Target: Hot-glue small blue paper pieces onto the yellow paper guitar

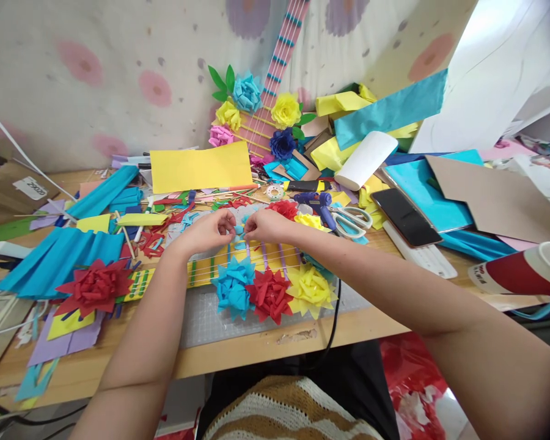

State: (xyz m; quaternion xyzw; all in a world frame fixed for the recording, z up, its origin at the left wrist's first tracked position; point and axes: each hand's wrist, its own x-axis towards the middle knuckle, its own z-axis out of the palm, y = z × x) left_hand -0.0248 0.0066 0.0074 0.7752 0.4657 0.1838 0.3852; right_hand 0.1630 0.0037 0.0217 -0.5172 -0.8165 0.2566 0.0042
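My left hand (209, 233) and my right hand (266, 226) meet over the desk, fingers pinched together on a small light-blue paper piece (239, 231) between them. Just below lies a yellow paper guitar (201, 269) with green frets and string lines. On its body sit a blue paper flower (233, 287), a red paper flower (269, 294) and a yellow paper flower (310, 288). All of this rests on a grey cutting mat (211, 321).
Scissors (351, 221), a blue glue gun (312, 200), a black phone (406, 216), a white ruler (421, 252) and a red-white cup (522, 274) lie right. Pleated blue paper (57, 260) and a red flower (94, 287) lie left. A pink paper guitar (275, 67) with flowers leans behind a yellow sheet (200, 166).
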